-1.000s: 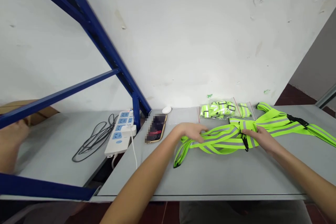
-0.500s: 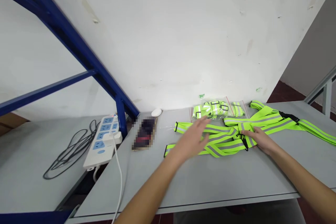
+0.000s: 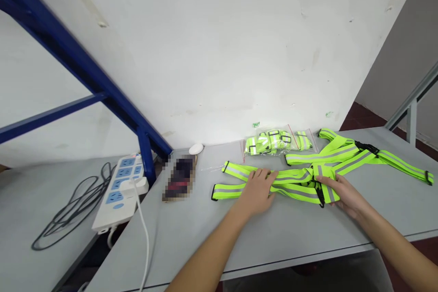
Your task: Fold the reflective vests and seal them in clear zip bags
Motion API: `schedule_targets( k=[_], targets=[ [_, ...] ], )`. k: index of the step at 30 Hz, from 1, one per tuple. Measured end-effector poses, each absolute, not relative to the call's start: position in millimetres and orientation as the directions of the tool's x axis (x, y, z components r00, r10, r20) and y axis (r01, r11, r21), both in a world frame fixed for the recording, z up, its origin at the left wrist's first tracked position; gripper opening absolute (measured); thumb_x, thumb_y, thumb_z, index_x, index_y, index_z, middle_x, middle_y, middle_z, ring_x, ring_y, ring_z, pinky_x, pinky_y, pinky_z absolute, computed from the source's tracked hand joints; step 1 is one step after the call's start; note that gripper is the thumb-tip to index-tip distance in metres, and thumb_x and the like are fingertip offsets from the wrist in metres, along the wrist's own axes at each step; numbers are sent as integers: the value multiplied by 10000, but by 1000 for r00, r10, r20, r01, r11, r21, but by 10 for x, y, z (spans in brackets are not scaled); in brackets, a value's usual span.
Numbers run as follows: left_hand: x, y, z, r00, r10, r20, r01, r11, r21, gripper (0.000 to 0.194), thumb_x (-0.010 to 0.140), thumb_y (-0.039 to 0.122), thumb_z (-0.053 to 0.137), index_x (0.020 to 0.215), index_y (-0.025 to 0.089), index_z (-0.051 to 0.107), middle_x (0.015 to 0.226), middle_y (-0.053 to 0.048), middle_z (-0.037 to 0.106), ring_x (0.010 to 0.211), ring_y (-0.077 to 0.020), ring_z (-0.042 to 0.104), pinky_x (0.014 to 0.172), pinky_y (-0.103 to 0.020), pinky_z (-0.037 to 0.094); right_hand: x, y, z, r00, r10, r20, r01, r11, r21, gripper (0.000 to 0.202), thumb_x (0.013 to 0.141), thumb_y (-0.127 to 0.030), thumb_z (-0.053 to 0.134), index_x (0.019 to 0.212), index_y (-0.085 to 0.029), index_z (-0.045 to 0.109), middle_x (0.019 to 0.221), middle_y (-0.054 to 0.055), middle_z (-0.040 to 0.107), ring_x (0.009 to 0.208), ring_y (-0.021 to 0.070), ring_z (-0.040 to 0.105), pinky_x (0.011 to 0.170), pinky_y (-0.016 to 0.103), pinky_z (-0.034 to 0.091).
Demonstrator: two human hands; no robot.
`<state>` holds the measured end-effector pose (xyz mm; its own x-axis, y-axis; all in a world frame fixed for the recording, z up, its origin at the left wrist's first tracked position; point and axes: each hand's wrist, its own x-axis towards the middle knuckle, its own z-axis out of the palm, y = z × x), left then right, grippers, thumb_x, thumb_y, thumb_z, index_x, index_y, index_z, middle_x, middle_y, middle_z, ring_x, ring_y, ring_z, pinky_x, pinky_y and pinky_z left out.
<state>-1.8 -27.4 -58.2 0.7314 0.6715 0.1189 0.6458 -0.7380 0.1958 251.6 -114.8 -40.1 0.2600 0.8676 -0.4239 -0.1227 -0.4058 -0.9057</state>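
Note:
A fluorescent yellow-green reflective vest (image 3: 342, 153) made of elastic straps with grey stripes and black buckles lies spread across the grey table. My left hand (image 3: 258, 191) lies over its left straps, fingers bent around them; the fingertips are partly hidden. At the vest's middle, my right hand (image 3: 347, 194) pinches a folded strap section, thumb on top and the other fingers underneath. Two strap ends with black buckles stick out to the left of my left hand. Behind the vest, a clear plastic bag (image 3: 270, 141) holds more folded yellow-green straps.
A pixelated phone-like object (image 3: 181, 175) and a white rounded object (image 3: 196, 148) lie on the table's left. Further left are a white power strip (image 3: 119, 191), a black cable (image 3: 80, 207) and a blue metal frame (image 3: 116, 100). A white wall (image 3: 222, 54) rises behind.
My left hand has come down from above onto the left straps and closed around them, drawing them closer together. My right hand keeps its hold. The view has shifted slightly right.

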Motion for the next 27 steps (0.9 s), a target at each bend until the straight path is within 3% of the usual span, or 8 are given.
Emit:
schedule_targets(
  k=[5,9,13,18,21,23,25,27],
  targets=[
    [-197,-125,-549,633,765,118,773,-633,-41,619,721,-53,423,1231,273,555,1079,-90,589,1071,-272,514,1022,-568,315,2507,-1373,-520,310,867,-389,-81,-384,-920,261,717,-417,717,847,-203,642,658,15,656,487,161,548,334,241,378],
    [-399,9,-562,534,834,135,845,-525,-102,758,712,-89,399,1345,324,471,1349,-121,498,1268,-342,414,1046,-735,116,2401,-1427,-518,341,872,-351,-8,-371,-929,334,717,-450,708,936,-205,643,711,23,681,544,195,597,356,258,431],
    [-591,20,-418,540,842,-18,841,-538,62,905,660,-51,505,1465,306,296,1577,-104,185,1449,-366,91,1089,-693,109,2237,-1430,-422,388,863,-323,-25,-340,-940,495,703,-474,708,1106,-202,615,804,26,693,559,192,604,349,258,440],
    [-339,-413,-181,814,580,-4,515,-720,465,1025,733,275,664,1519,317,7,1604,-30,-36,1464,-309,22,1171,-504,158,2042,-1469,-298,447,850,-278,-125,-248,-961,742,716,-445,700,1386,-297,419,821,-19,654,466,136,534,319,232,396],
    [24,-701,-273,878,471,85,333,-730,597,1107,785,529,633,1499,246,-164,1593,-69,-88,1463,-299,-10,1186,-488,99,1894,-1477,-291,457,851,-258,-121,-228,-966,768,741,-447,670,1427,-336,345,845,-18,639,478,136,531,339,231,398],
    [218,-797,-406,872,480,100,302,-687,661,1234,727,630,657,1482,199,-219,1586,-111,-102,1461,-307,-6,1185,-477,146,1787,-1455,-324,463,861,-209,-54,-208,-977,751,764,-453,641,1435,-329,325,963,12,643,638,173,607,462,253,482],
    [327,-818,-538,852,509,121,303,-669,679,1250,717,608,683,1485,180,-205,1589,-139,-51,1463,-299,17,1185,-485,149,1690,-1407,-375,485,868,-107,65,-157,-985,744,776,-455,623,1436,-311,313,1195,50,586,961,226,616,742,315,533],
    [357,-797,-634,826,544,145,333,-680,653,1178,761,497,677,1487,164,-189,1590,-156,40,1465,-280,56,1186,-503,126,1614,-1344,-424,481,876,-28,157,-118,-981,753,782,-464,613,1441,-293,290,1375,65,467,1217,252,486,980,373,432]
  ],
)
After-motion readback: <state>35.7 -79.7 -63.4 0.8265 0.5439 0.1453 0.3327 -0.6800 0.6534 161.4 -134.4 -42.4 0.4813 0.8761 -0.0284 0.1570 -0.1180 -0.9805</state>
